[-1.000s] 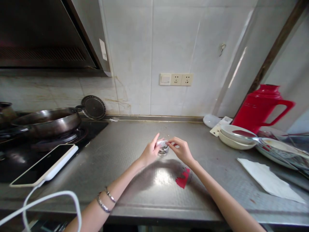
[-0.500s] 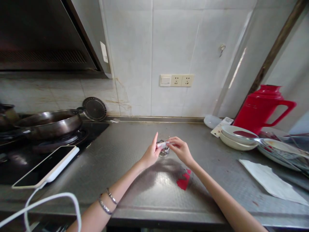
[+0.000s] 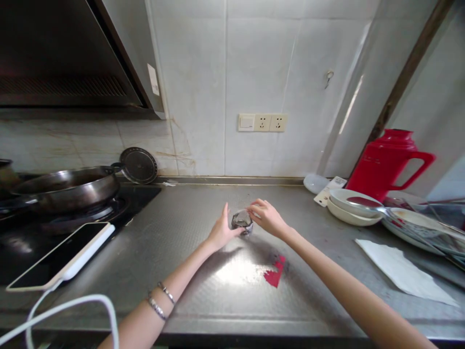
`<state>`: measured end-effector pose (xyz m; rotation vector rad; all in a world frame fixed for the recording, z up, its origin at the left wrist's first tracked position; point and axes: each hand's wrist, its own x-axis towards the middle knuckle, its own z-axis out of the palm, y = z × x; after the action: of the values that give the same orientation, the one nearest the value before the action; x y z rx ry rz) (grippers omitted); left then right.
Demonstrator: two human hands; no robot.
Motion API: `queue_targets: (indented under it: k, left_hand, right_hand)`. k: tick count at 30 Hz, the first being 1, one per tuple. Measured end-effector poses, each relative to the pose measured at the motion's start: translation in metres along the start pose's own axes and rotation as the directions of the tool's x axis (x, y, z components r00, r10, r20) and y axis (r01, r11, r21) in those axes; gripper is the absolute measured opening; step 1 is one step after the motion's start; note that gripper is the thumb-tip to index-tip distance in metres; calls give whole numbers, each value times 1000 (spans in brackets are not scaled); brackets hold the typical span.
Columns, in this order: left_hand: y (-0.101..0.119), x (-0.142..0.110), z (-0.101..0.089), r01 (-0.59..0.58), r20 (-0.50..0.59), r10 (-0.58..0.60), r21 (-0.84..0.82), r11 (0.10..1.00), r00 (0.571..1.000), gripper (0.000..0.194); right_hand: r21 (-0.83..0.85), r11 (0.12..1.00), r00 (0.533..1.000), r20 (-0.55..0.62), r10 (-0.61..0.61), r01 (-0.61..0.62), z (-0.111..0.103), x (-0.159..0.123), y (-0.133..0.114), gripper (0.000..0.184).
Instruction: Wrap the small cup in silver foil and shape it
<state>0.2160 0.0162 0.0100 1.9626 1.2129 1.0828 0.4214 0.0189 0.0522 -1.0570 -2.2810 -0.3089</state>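
Observation:
On the metal counter (image 3: 189,271) stands a small, round, clear-looking cup (image 3: 242,224) with dark, mottled sides and an open top. My left hand (image 3: 221,231) curls around the cup's left side, thumb across its near face and index finger pointing up. At the right of the rim, my right hand (image 3: 268,218) has its fingertips pinched together; a thin pale edge shows by them, too small to make out. A torn red scrap (image 3: 274,275) lies on the counter nearer to me, with dark specks around it.
At left, a steel pan (image 3: 69,189) sits on the black stove, and a phone (image 3: 60,254) with a white cable lies across the stove's edge. Stacked bowls (image 3: 354,213), a red thermos (image 3: 385,165), plates and a white paper sheet (image 3: 405,271) occupy the right side.
The white strip held between both hands above the cup no longer shows clearly. My left hand has moved slightly left and down around the cup, whose open top is now visible.

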Motion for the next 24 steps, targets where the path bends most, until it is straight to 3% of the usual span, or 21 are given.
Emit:
queue_targets:
  k: [4,9,14,19,24]
  left_hand:
    - [-12,5,14,38,35,-41,58,998,999,113]
    - [-19,14,23,3,108,-13,91,996,994,119]
    - [-24,20,26,25,91,-28,37,999,995,124]
    - [-23,21,23,8,128,-11,21,1000,992,95]
    - [-18,20,20,-10,127,4,52,999,992,75]
  right_hand:
    - [-33,983,956,242,-166,180,1,0,1,22]
    - [47,991,925,357,-132,123,-2,2,-3,26]
    - [37,996,856,509,-88,81,-6,10,-4,33]
    - [46,999,786,617,-39,13,-6,10,-1,40]
    - [142,990,803,592,-70,-18,-1,7,-1,39]
